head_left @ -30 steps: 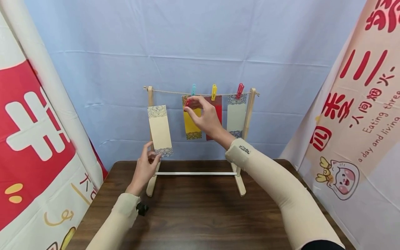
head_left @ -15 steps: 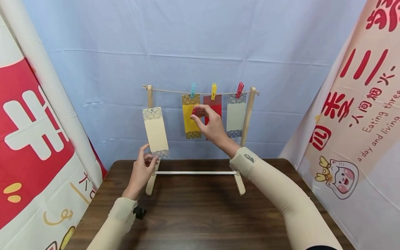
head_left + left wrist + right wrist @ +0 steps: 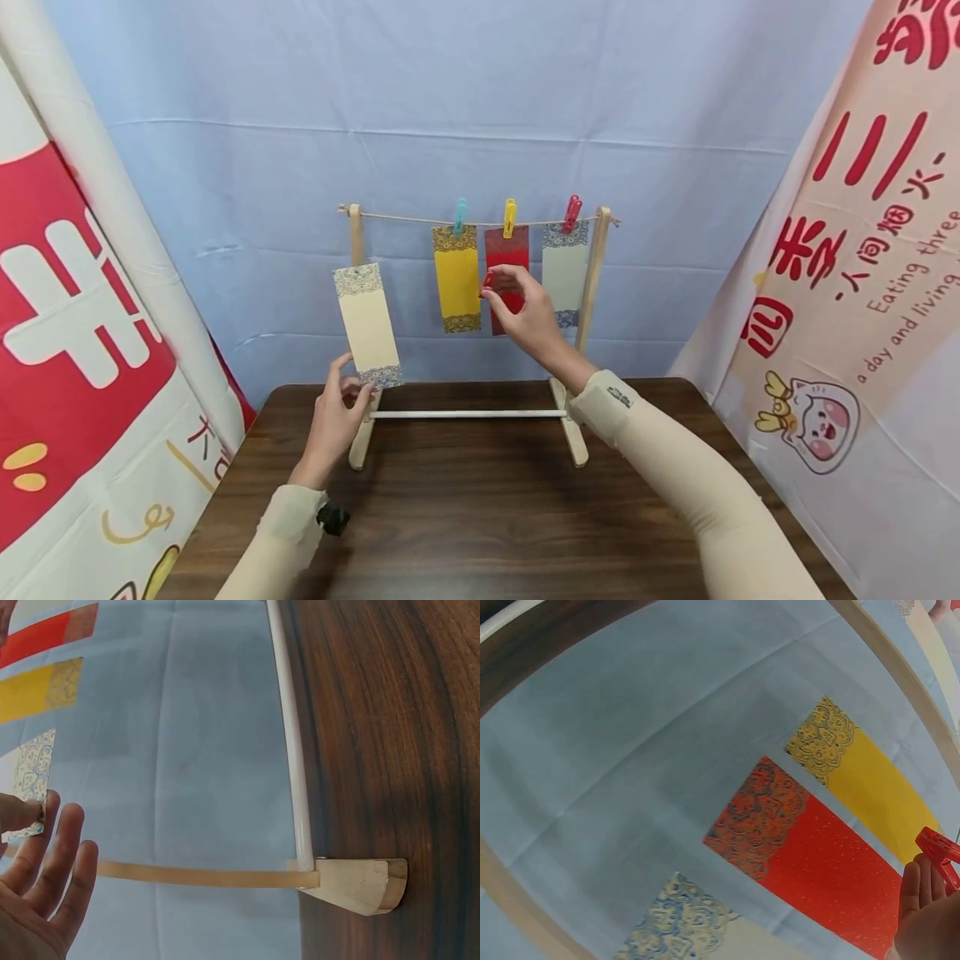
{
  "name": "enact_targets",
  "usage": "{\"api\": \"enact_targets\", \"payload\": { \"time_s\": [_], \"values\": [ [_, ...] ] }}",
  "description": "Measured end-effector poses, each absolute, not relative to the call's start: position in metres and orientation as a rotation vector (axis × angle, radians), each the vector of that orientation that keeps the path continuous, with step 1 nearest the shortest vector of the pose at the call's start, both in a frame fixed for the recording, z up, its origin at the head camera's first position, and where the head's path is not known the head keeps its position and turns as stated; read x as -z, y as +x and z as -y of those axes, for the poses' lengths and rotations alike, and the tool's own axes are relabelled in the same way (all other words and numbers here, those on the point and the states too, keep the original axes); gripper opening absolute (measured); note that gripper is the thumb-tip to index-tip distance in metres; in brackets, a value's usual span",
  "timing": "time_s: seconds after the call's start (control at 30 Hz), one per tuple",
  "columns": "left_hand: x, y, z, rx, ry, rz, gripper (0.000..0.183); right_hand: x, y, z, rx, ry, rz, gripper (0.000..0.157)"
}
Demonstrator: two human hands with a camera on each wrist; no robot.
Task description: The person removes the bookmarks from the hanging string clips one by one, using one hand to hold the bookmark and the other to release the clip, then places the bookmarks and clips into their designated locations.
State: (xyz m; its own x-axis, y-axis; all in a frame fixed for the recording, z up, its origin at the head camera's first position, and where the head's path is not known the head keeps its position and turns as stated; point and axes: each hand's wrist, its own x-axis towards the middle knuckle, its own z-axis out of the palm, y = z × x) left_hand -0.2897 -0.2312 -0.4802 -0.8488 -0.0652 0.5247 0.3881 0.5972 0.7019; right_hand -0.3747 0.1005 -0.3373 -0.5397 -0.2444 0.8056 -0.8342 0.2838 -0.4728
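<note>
In the head view my left hand (image 3: 336, 421) pinches the bottom edge of a cream paper card (image 3: 367, 327) with lace-patterned ends, held tilted before the rack's left post. The left wrist view shows thumb and finger on the card's patterned end (image 3: 34, 771). My right hand (image 3: 536, 325) pinches a small red clothespin (image 3: 939, 849), in front of the hanging cards. From the rope (image 3: 405, 219) hang a yellow card (image 3: 457, 279) under a blue clothespin (image 3: 461, 215), a red card (image 3: 498, 250) under a yellow clothespin (image 3: 510, 217), and a pale grey card (image 3: 562, 271) under another red clothespin (image 3: 573, 214).
The wooden rack, with its left post (image 3: 357, 237), right post (image 3: 594, 279) and white lower bar (image 3: 468, 414), stands on a dark wood table (image 3: 465, 508). Behind it hangs a light blue cloth (image 3: 465, 83). Printed banners flank both sides.
My left hand has carried the cream card left and a little down. My right hand, still pinching the red clothespin, has drawn right and down from in front of the yellow card.
</note>
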Motion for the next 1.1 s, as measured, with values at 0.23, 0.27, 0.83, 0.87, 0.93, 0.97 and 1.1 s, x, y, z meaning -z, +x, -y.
{"api": "enact_targets", "payload": {
  "time_s": [0.23, 0.27, 0.83, 0.87, 0.93, 0.97, 1.1],
  "values": [
    [0.489, -0.285, 0.234, 1.174, -0.235, 2.316, 0.066, 0.352, -0.371, -0.113, -1.297, 0.944, 1.911, 0.041],
    [0.49, -0.285, 0.234, 1.172, -0.228, 2.315, 0.065, 0.354, -0.369, -0.115, -1.298, 0.939, 1.907, 0.041],
    [0.498, -0.279, 0.236, 1.164, -0.198, 2.313, 0.065, 0.37, -0.34, -0.138, -1.322, 0.848, 1.919, 0.041],
    [0.499, -0.279, 0.237, 1.164, -0.199, 2.311, 0.065, 0.374, -0.343, -0.141, -1.335, 0.848, 1.914, 0.041],
    [0.5, -0.278, 0.238, 1.161, -0.199, 2.309, 0.065, 0.384, -0.349, -0.146, -1.343, 0.848, 1.907, 0.041],
    [0.501, -0.278, 0.238, 1.158, -0.2, 2.307, 0.065, 0.388, -0.351, -0.149, -1.338, 0.844, 1.911, 0.041],
    [0.505, -0.275, 0.241, 1.149, -0.203, 2.297, 0.064, 0.402, -0.353, -0.159, -1.318, 0.821, 1.938, 0.043]
  ]
}}
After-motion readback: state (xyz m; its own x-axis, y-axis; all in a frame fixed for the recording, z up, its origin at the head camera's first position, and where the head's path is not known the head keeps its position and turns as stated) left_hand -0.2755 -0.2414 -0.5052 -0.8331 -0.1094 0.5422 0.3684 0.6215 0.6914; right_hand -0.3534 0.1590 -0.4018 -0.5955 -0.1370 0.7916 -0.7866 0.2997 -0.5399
